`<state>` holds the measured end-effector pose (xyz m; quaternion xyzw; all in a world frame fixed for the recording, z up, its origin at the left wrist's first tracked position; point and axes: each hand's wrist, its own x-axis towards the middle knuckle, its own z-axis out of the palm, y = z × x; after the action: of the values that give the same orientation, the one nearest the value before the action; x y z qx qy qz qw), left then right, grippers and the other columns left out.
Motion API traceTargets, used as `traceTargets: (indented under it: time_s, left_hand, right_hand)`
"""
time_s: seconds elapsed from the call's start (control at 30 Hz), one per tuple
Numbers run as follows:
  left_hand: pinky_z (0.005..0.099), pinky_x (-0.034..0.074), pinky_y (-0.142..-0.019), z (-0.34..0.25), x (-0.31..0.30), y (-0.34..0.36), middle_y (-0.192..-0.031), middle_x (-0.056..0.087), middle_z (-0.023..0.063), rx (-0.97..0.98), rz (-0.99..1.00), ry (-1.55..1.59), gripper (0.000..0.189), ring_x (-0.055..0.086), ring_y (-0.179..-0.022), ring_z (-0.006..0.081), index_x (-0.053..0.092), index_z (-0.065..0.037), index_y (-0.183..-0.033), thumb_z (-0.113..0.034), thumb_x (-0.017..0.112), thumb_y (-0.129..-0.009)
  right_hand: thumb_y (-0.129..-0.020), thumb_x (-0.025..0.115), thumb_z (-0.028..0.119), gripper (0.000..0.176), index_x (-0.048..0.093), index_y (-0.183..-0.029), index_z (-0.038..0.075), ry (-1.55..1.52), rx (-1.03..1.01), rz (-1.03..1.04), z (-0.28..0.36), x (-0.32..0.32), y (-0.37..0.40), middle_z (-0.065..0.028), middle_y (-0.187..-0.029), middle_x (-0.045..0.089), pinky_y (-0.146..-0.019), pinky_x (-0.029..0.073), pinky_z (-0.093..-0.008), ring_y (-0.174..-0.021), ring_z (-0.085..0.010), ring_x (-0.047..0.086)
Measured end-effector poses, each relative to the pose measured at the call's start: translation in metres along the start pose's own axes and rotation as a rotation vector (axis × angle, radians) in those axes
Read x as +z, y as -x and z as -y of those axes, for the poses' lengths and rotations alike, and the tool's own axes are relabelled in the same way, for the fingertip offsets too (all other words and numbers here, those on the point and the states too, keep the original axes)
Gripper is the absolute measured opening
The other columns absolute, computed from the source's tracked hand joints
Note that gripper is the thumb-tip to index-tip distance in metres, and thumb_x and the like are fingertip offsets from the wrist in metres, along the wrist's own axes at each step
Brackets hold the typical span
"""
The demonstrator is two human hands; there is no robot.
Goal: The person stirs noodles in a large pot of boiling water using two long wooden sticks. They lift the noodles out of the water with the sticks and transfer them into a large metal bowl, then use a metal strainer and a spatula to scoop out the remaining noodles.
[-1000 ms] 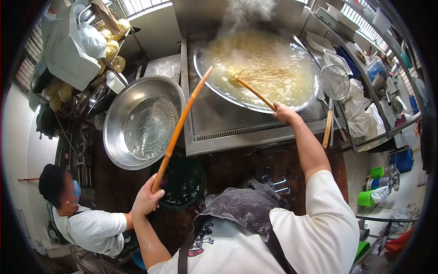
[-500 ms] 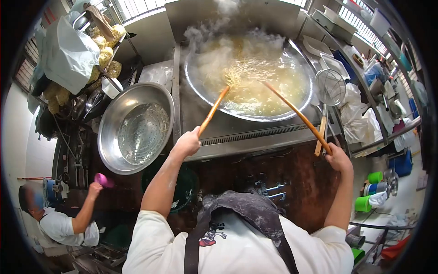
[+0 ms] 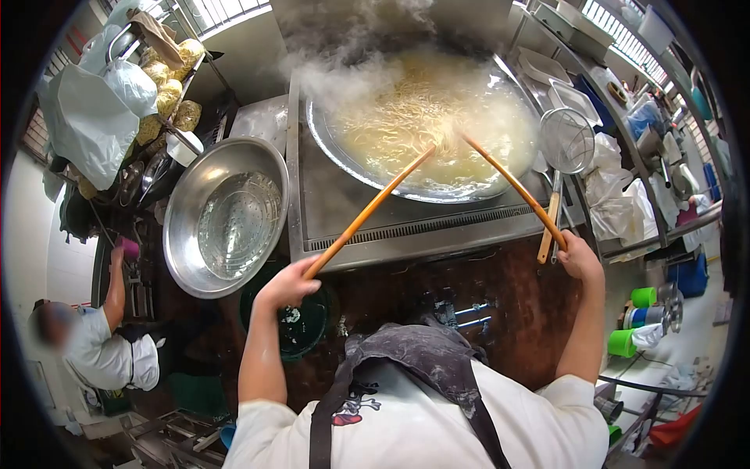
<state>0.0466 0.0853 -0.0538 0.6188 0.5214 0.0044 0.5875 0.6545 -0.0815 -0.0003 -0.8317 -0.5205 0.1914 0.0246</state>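
My left hand (image 3: pixel 289 283) is closed round the lower end of a long wooden stick (image 3: pixel 367 211), which slants up and right into a wide steaming wok (image 3: pixel 320 134). Another wooden stick (image 3: pixel 519 190) is gripped in my right hand (image 3: pixel 579 256) and leans up and left into the same wok. The far ends of both sticks lie close together among pale noodles (image 3: pixel 406 109) in cloudy, bubbling liquid. Steam hides the back rim of the wok.
A large metal basin (image 3: pixel 183 234) stands left of the stove (image 3: pixel 344 246). A wire strainer (image 3: pixel 567 141) rests at its right, beside shelves of trays and bags. At the far left a person (image 3: pixel 105 344) holds a pink container (image 3: pixel 127 248).
My left hand has moved left and down, while its stick's tip has shifted right, nearer the other stick. More noodles show at the surface. The other person has raised the pink container.
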Motion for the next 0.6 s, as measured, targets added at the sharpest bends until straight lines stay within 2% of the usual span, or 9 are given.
traceTargets:
  time_s: [0.07,0.13,0.2,0.3,0.43,0.47,0.5,0.57,0.6]
  left_hand:
    - [0.0267,0.042,-0.042,0.034,-0.005,0.057,-0.070,0.053,0.0002,-0.073,-0.041,0.048,0.075,0.049,-0.047,0.0105,0.039,-0.019,-0.154,-0.007,0.067,-0.085]
    - [0.0264,0.042,-0.042,0.056,0.000,0.106,-0.072,0.055,0.0007,-0.152,-0.102,0.122,0.075,0.050,-0.048,0.0105,0.039,-0.016,-0.154,-0.005,0.068,-0.085]
    - [0.0260,0.042,-0.042,0.071,0.008,0.141,-0.074,0.057,0.0020,-0.199,-0.180,0.178,0.075,0.050,-0.048,0.0104,0.039,-0.012,-0.154,-0.003,0.070,-0.085]
    - [0.0254,0.042,-0.041,0.083,0.016,0.157,-0.073,0.056,0.0024,-0.143,-0.233,0.237,0.076,0.049,-0.046,0.0103,0.038,-0.013,-0.154,-0.002,0.069,-0.086]
    - [0.0247,0.039,-0.039,0.073,0.018,0.134,-0.073,0.054,0.0013,-0.078,-0.324,0.197,0.072,0.046,-0.044,0.0079,0.041,-0.013,-0.152,-0.001,0.066,-0.086]
    - [0.0330,0.050,-0.050,0.063,0.014,0.127,-0.078,0.062,0.0092,-0.107,-0.324,0.109,0.071,0.060,-0.054,0.0212,0.041,-0.017,-0.152,-0.006,0.067,-0.086]
    - [0.0330,0.050,-0.050,0.059,0.009,0.114,-0.078,0.062,0.0092,-0.102,-0.325,0.104,0.071,0.060,-0.054,0.0212,0.041,-0.017,-0.152,-0.006,0.067,-0.086]
    - [0.0451,0.055,-0.075,0.057,0.001,0.080,-0.092,0.069,0.0216,0.050,-0.445,-0.210,0.070,0.069,-0.083,0.0395,0.041,-0.020,-0.150,-0.011,0.067,-0.086]
    - [0.0488,0.052,-0.084,0.047,-0.002,0.065,-0.100,0.068,0.0250,0.064,-0.463,-0.287,0.069,0.065,-0.095,0.0434,0.041,-0.021,-0.149,-0.013,0.068,-0.086]
  right_hand:
    - [-0.086,0.061,0.011,0.028,0.053,-0.112,0.002,-0.068,-0.020,0.038,0.012,0.018,-0.028,-0.0290,-0.098,0.064,-0.081,0.049,-0.0507,-0.098,-0.0485,0.061]
    - [-0.088,0.062,0.012,0.029,0.053,-0.113,0.002,-0.068,-0.128,0.020,0.029,0.054,-0.064,-0.0279,-0.102,0.066,-0.084,0.050,-0.0510,-0.100,-0.0477,0.062]
    - [-0.088,0.063,0.012,0.030,0.053,-0.115,0.002,-0.062,-0.162,0.055,0.074,0.076,-0.091,-0.0278,-0.103,0.066,-0.085,0.050,-0.0510,-0.101,-0.0477,0.062]
    - [-0.087,0.061,0.011,0.029,0.055,-0.113,0.000,-0.173,-0.235,0.041,0.145,0.099,-0.104,-0.0285,-0.105,0.066,-0.087,0.051,-0.0505,-0.103,-0.0461,0.063]
    - [-0.087,0.058,0.011,0.027,0.057,-0.111,0.000,-0.090,-0.262,0.066,0.196,0.114,-0.111,-0.0271,-0.106,0.067,-0.090,0.051,-0.0499,-0.105,-0.0432,0.063]
    - [-0.087,0.058,0.011,0.027,0.057,-0.111,0.000,-0.092,-0.261,0.061,0.197,0.109,-0.108,-0.0271,-0.106,0.067,-0.090,0.051,-0.0499,-0.105,-0.0432,0.063]
    - [-0.087,0.059,0.012,0.027,0.058,-0.111,0.000,-0.051,-0.240,0.069,0.196,0.103,-0.103,-0.0264,-0.107,0.068,-0.091,0.051,-0.0501,-0.105,-0.0426,0.064]
    - [-0.087,0.060,0.013,0.027,0.060,-0.112,0.001,0.007,-0.236,0.077,0.183,0.079,-0.081,-0.0241,-0.108,0.068,-0.091,0.051,-0.0498,-0.106,-0.0407,0.064]
    - [-0.087,0.061,0.014,0.028,0.061,-0.112,0.002,-0.014,-0.213,0.092,0.168,0.066,-0.069,-0.0232,-0.109,0.068,-0.092,0.051,-0.0490,-0.107,-0.0407,0.064]
